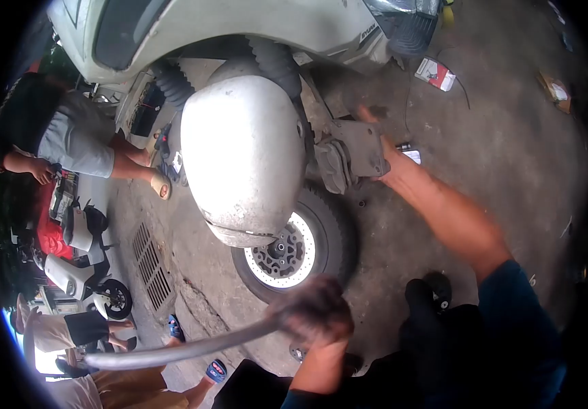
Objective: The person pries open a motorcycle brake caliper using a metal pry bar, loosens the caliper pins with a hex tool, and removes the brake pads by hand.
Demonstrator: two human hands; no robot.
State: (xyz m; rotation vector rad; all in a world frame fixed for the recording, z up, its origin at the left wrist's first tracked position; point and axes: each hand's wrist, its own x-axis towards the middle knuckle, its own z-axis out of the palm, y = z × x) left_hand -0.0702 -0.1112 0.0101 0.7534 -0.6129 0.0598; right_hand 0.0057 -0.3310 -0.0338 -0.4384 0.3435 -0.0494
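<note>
My left hand, dark and smeared by motion, is closed around one end of a long grey bar that reaches out to the left and looks curved. At the front fork, my right hand grips a grey brake caliper, which hides most of the fingers. Beside the caliper is a pale, scuffed front fender. Under the fender, a wheel with a brake disc and black tyre lies on its side on the ground, close to my left hand.
White scooter bodywork overhangs the fork. A red and white box and an open brown carton lie on the concrete. A drain grate is set into the floor. Other people stand left, near a parked white scooter.
</note>
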